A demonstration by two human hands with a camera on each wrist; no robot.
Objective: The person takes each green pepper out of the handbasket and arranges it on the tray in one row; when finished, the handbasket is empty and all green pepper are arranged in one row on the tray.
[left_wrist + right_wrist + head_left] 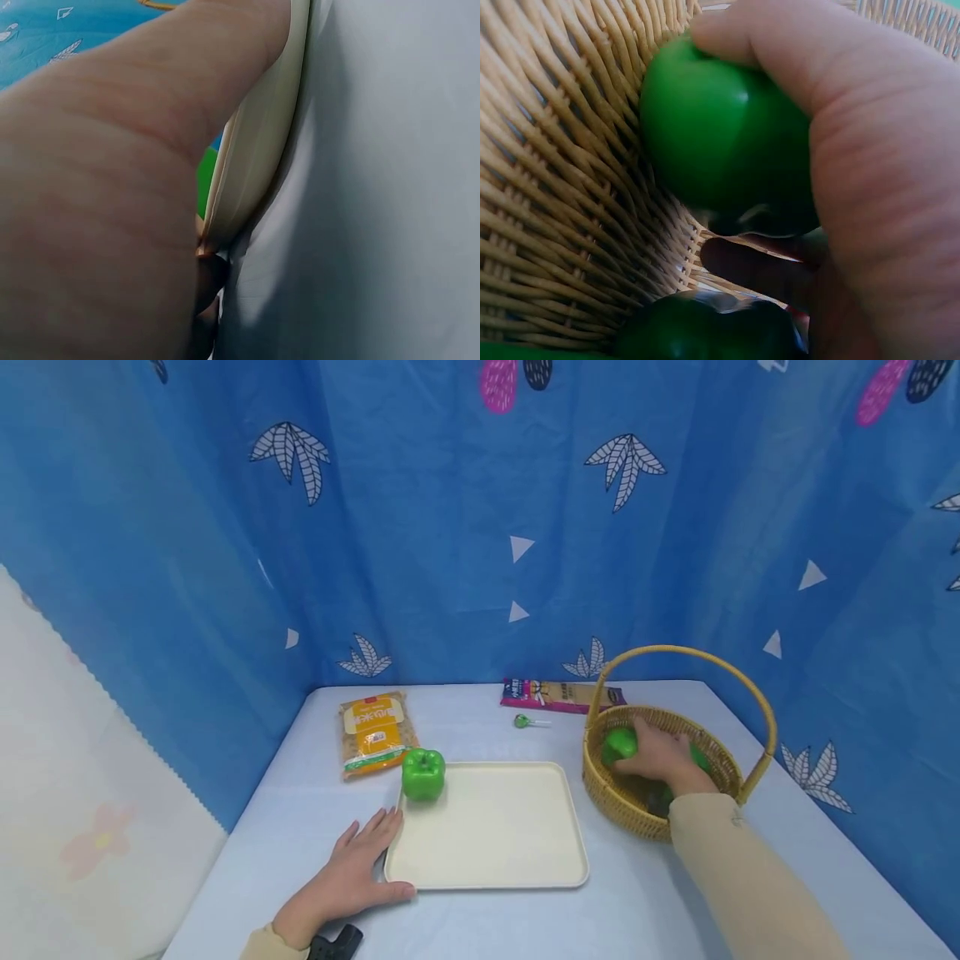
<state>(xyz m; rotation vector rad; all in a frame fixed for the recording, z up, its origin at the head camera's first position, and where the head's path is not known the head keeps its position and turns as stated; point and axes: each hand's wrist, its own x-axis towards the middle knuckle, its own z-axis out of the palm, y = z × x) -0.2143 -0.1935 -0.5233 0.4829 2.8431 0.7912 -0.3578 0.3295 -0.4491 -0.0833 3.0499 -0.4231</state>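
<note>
My right hand (662, 757) is inside the wicker basket (626, 812) at the right. It grips a green bell pepper (720, 135), thumb on one side and fingers on the other, close beside the woven wall. Below it in the right wrist view lies another green bell pepper (705, 330). My left hand (347, 878) rests at the left edge of the cream tray (491, 827), fingers spread and thumb by the near corner. One more green bell pepper (423, 775) stands in the tray's far left corner.
Behind the tray at the left lies a yellow bag of grain (377, 732). A green lollipop (522, 721) and a long purple-edged packet (558, 695) lie toward the back. The basket's tall handle (678, 650) arches over its opening. A blue curtain (465, 527) closes off the back.
</note>
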